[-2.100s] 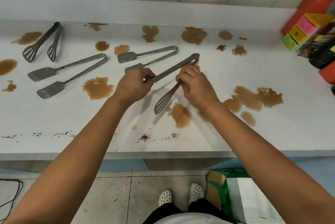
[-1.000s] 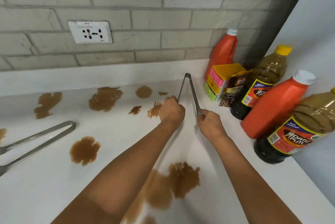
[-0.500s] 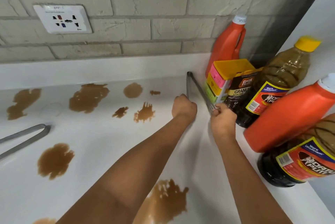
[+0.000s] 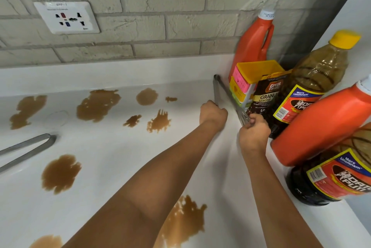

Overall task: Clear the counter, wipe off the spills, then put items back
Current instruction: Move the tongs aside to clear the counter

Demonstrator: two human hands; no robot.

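A pair of grey metal tongs [image 4: 220,91] lies at the back right of the white counter [image 4: 112,147], its hinge end against the backsplash beside the yellow box. My left hand [image 4: 213,114] grips one arm of the tongs. My right hand [image 4: 253,133] grips the slotted tip of the other arm. Several brown spills [image 4: 98,105] mark the counter, with one large one [image 4: 180,221] under my left forearm. A second pair of tongs [image 4: 26,151] lies at the left edge.
Crowded in the right corner stand an orange jug [image 4: 254,40], a yellow and pink box [image 4: 249,79], a dark granules pouch [image 4: 265,95], two brown bottles [image 4: 313,83] and another orange jug [image 4: 321,127]. A wall socket [image 4: 66,16] sits on the brick wall.
Both hands have carried the tongs from the middle of the counter to the back right corner. In the last half second the tongs moved slightly closer to the yellow box.
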